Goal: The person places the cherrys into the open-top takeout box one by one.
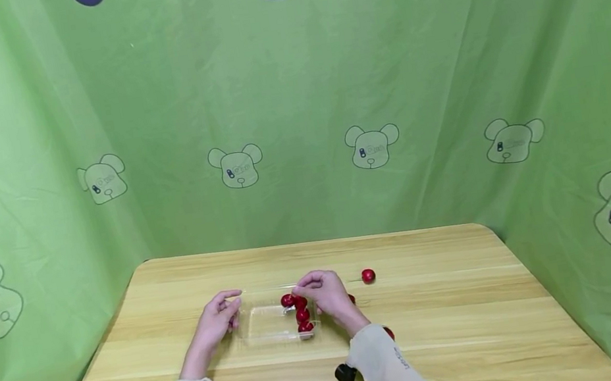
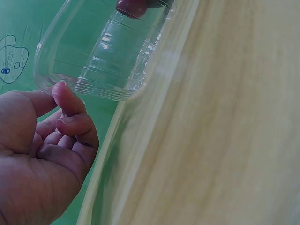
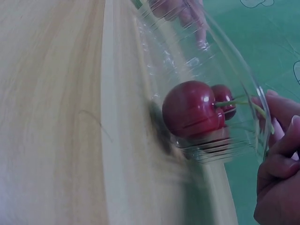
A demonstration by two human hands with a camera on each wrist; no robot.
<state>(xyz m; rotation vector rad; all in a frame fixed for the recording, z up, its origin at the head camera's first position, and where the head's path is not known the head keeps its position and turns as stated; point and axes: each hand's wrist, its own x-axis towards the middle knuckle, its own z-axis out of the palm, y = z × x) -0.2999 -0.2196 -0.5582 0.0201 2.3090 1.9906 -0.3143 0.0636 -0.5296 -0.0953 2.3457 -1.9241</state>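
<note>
A clear plastic container [image 1: 269,339] lies between both hands, with several red cherries [image 1: 303,315] gathered at its right end. My left hand [image 1: 218,321] holds the container's left edge, thumb and forefinger at the rim; in the left wrist view its other fingers curl loosely below. Over the right end, my right hand [image 1: 324,294] has its fingertips just inside the rim and pinches a cherry by its green stem [image 3: 239,101]. That cherry [image 3: 190,108] hangs low by the end wall in the right wrist view, another close behind it.
One cherry [image 1: 368,276] with a stem lies on the wooden table [image 1: 453,327] right of the container. Two more are partly hidden beside the right wrist and sleeve. Black wrist devices [image 1: 345,374] stick out under the sleeves. Green printed cloth [image 1: 307,203] surrounds the table.
</note>
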